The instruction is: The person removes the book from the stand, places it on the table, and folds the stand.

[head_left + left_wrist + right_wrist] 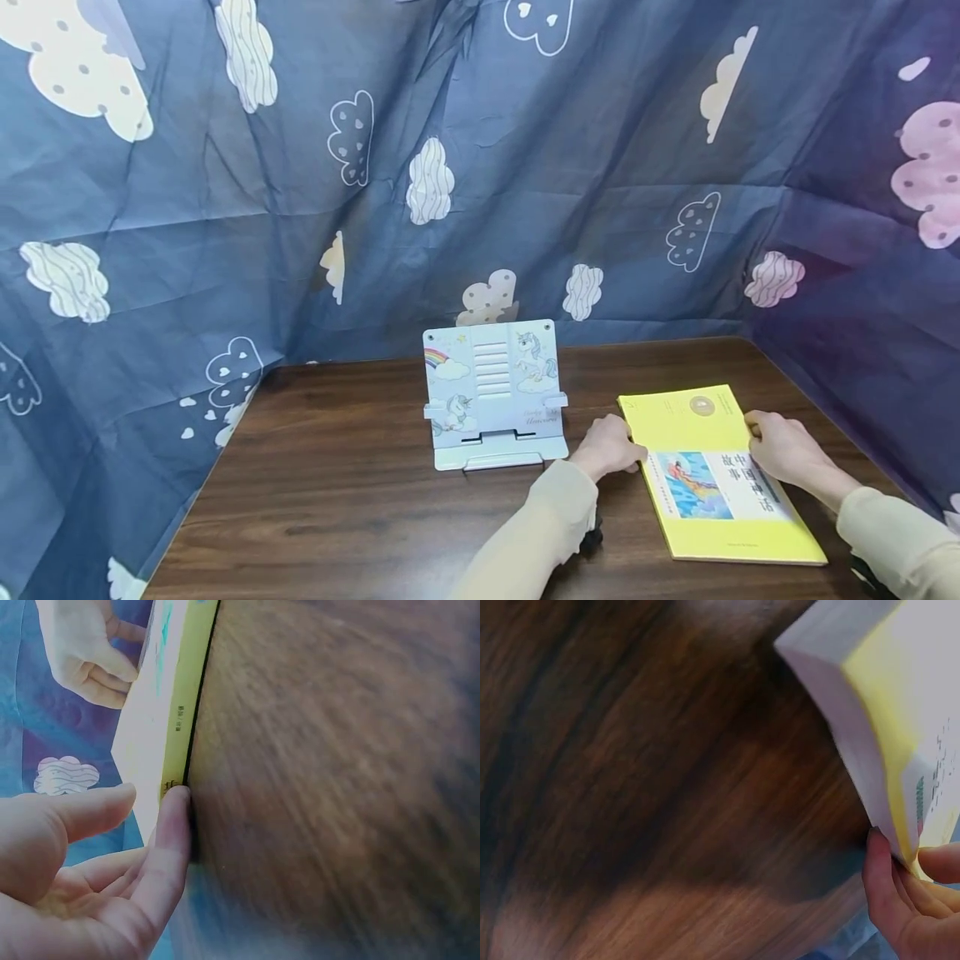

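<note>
A yellow book (720, 425) with a white band and a colourful picture lies on the wooden table, front cover up. My left hand (609, 446) is at the book's left edge. In the left wrist view, its fingertips touch the yellow spine (180, 720), while the thumb stands apart from the fingers. At the opposite edge, my right hand (791, 450) pinches the book. Its thumb is at the cover and its fingers (885, 881) are against the page edges (855, 757) in the right wrist view.
A pale blue book stand (491, 429) with unicorn pictures stands tilted left of the book, near my left hand. The brown wooden table (337, 500) extends to the left. Behind and along the sides hangs a dark blue curtain (450, 250) with cloud prints.
</note>
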`<state>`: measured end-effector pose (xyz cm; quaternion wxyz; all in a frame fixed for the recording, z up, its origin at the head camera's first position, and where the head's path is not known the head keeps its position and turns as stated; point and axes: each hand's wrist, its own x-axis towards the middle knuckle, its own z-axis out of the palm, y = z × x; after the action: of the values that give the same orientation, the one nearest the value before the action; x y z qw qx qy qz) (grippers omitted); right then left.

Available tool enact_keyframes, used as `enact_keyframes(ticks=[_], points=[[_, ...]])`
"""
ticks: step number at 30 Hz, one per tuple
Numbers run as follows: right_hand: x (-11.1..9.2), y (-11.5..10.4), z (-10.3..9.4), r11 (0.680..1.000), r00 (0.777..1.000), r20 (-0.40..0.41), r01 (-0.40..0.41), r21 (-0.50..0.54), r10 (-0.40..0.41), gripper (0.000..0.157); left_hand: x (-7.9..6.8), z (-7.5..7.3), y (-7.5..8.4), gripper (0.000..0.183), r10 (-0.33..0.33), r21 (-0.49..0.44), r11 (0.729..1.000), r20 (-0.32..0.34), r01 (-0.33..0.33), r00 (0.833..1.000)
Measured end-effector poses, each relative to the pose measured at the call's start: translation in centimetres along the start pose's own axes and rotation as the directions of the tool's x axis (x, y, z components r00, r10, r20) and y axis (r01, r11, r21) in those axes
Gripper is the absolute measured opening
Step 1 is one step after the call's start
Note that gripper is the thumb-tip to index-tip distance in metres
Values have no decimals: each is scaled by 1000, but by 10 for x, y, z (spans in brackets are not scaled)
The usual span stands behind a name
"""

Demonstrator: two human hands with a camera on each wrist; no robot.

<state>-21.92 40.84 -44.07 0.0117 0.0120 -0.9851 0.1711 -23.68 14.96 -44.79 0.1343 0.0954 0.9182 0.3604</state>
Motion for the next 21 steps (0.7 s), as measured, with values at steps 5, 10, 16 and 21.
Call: enact_keyframes(ticks=[5,10,16,21], points=[[-2,1,2,1000,1000,0,-4,-12,4,40,0,-3,2,14,-13,-1,1000,14,13,1000],[-1,1,3,999,1000,9,13,-29,-13,43,0,-5,1,17,-5,-8,1000,-3,5,1000],[1,-3,0,995,998,30,65,-73,-63,60,0,-10,2,14,59,43,997,25,-61,998],[6,-14,-10,993,993,62,100,-68,-95,76,-3,-15,3,35,108,111,987,48,-113,993]])
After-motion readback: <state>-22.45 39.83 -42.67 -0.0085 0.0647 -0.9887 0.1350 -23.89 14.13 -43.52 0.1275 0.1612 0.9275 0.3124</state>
